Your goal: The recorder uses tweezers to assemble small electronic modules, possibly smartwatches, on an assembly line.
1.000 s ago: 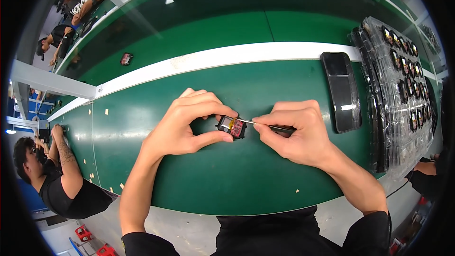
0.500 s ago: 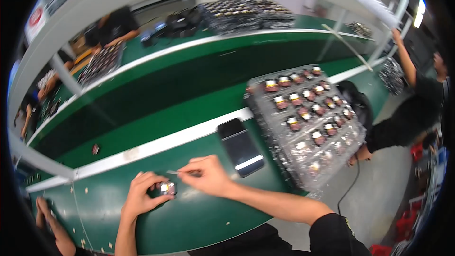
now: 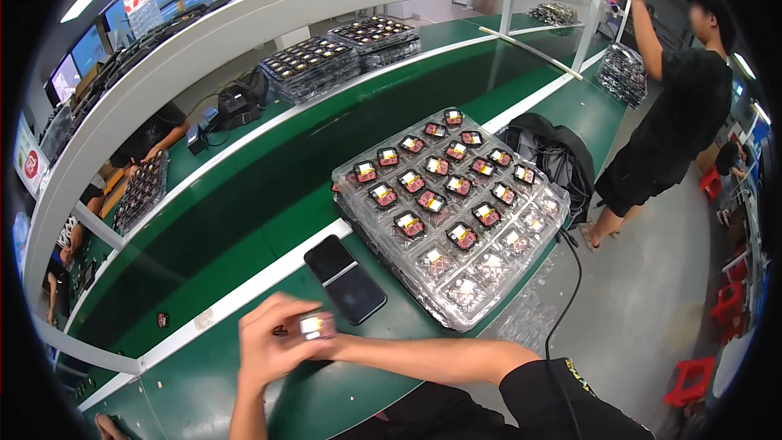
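Observation:
My left hand is closed around a small dark part with a white label, lifted over the near edge of the green bench. Motion blurs the part a little. Behind it and the left hand, my right hand is mostly hidden; its forearm reaches in from the right, and what its fingers hold does not show. Just beyond the hands lies a black phone with a pale strip across it. To the right, a stack of clear plastic trays carries several similar labelled parts in its pockets.
A black backpack with a dark cable sits behind the trays. One loose part lies on the green surface past the white rail. More loaded trays stand on the far bench. At right a person stands with one arm raised.
The view has swung to the right and up. My left hand has raised the part. My right hand, earlier pinching a thin metal tool beside the part, has gone behind the left hand.

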`<action>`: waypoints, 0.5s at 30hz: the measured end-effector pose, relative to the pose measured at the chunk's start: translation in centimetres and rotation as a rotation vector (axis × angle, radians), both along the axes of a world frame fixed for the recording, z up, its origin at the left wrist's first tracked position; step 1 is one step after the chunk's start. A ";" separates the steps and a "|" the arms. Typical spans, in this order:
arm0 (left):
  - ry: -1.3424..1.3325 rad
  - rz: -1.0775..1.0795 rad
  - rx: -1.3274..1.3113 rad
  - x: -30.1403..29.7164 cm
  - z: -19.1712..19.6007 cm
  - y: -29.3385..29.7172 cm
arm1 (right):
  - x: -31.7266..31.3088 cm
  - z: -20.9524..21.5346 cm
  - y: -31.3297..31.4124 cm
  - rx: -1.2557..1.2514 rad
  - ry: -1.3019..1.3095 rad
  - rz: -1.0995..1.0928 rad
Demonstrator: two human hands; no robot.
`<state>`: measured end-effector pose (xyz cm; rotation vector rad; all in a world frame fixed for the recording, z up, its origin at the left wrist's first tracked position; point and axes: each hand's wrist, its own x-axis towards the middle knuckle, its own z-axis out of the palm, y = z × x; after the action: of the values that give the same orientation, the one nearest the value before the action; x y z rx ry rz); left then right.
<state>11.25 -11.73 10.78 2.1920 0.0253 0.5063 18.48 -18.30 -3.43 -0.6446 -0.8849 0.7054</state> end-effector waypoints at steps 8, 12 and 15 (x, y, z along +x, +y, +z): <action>-0.010 -0.513 0.322 13.7 2.2 -6.6 | 0.1 -0.4 0.9 -0.367 -0.688 -0.156; -0.077 -0.467 0.231 12.5 1.9 -5.7 | -0.2 0.5 1.0 -0.254 -0.673 -0.187; -0.124 -0.315 0.212 9.6 1.9 -3.4 | 0.8 1.1 -0.1 -0.266 -0.626 -0.232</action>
<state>20.89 -15.15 12.67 2.3074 -0.4521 0.4805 19.23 -18.38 -2.37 -1.2244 -1.2722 0.4112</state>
